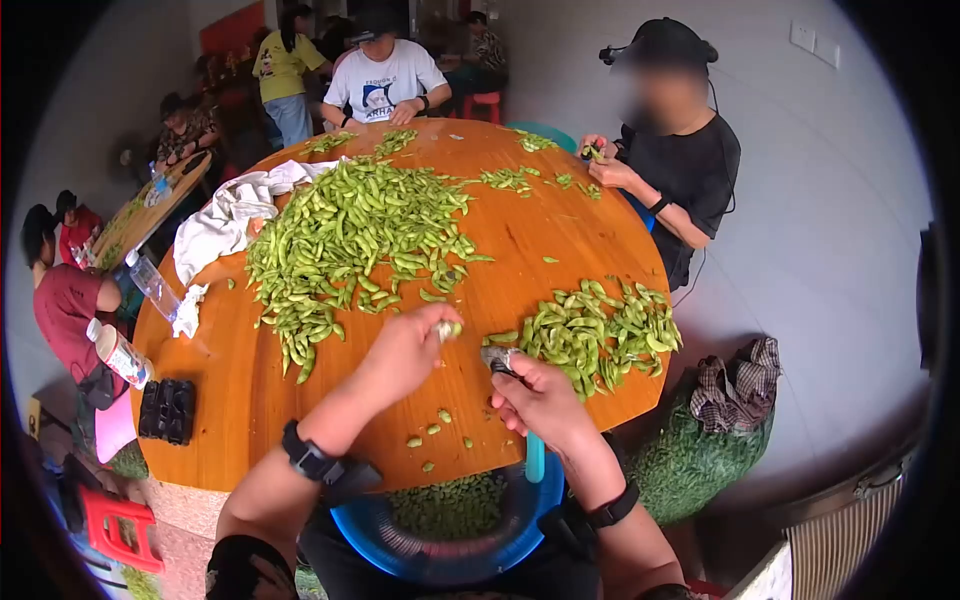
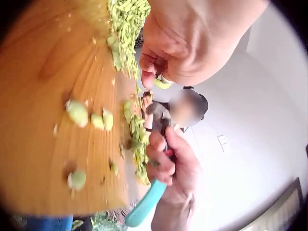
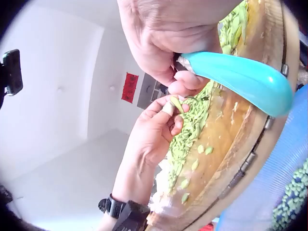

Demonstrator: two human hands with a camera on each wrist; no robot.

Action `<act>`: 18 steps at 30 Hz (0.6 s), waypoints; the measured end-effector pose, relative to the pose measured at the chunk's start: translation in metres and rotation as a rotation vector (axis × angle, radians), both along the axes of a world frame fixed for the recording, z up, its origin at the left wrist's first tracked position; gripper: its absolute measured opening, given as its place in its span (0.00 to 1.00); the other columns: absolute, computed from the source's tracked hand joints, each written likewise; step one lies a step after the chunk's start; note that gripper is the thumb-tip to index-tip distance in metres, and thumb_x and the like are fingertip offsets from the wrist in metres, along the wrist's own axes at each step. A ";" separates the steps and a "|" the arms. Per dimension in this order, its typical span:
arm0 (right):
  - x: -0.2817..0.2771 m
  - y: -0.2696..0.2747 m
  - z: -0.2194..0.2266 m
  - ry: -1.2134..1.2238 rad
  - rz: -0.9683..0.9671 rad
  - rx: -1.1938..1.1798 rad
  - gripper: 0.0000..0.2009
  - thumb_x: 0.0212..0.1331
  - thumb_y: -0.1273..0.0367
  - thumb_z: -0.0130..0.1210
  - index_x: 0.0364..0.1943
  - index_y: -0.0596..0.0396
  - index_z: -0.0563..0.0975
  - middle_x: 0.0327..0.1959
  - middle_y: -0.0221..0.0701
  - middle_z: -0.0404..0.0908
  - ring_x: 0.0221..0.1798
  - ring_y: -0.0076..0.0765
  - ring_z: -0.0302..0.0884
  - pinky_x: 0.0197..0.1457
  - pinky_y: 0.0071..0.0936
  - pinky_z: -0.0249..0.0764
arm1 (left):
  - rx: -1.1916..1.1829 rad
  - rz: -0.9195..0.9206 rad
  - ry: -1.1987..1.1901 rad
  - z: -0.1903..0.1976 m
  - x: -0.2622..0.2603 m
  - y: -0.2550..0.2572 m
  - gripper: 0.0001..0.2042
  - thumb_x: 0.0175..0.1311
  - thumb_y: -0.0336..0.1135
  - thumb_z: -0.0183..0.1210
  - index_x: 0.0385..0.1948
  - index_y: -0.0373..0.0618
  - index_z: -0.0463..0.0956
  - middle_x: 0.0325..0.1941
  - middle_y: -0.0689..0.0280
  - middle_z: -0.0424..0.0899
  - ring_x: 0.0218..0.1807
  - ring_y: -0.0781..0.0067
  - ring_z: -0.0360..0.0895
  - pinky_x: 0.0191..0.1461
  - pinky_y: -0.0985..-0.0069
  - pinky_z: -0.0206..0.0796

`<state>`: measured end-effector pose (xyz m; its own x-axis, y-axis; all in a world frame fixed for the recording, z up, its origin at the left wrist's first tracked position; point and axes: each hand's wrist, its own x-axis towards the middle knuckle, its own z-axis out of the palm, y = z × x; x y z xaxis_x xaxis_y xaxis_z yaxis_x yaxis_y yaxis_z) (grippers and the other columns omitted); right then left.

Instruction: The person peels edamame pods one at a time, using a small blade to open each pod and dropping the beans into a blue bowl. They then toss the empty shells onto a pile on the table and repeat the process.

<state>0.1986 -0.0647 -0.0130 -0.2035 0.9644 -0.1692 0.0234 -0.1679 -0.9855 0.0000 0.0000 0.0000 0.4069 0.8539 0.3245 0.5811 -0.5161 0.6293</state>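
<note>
My left hand [image 1: 400, 352] is over the table in the head view, pinching a green soybean pod [image 3: 177, 104] between thumb and fingers. My right hand [image 1: 545, 400] grips a tool with a turquoise handle [image 2: 147, 204] and a grey metal head [image 1: 497, 356]; fingers hide its middle. The two hands stand apart, the tool's head facing the left hand. Behind the left hand lies a large heap of pods [image 1: 350, 225]; a smaller pile [image 1: 600, 335] is just beyond the right hand. Several shelled beans [image 2: 77, 113] lie on the tabletop below the hands.
A blue basin [image 1: 355, 535] holding beans sits below the table edge [image 1: 300, 455]. At left are a white cloth [image 1: 215, 230], bottles [image 1: 120, 352] and a black case [image 1: 167, 412]. A full mesh sack [image 1: 690, 465] stands at right. Other people sit around the table.
</note>
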 end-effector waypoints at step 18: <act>-0.023 -0.016 0.002 0.084 -0.036 -0.088 0.05 0.64 0.70 0.50 0.38 0.55 0.75 0.23 0.22 0.73 0.18 0.14 0.67 0.18 0.13 0.61 | -0.359 -0.090 -0.497 -0.033 0.004 -0.039 0.16 0.65 0.19 0.43 0.51 0.44 0.74 0.28 0.66 0.77 0.27 0.81 0.77 0.32 0.81 0.72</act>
<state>0.1761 -0.0808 -0.0115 -0.1856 0.9536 -0.2372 -0.0664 -0.2530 -0.9652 0.0036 -0.0393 -0.0325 0.3562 0.9144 0.1925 0.1380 -0.2553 0.9570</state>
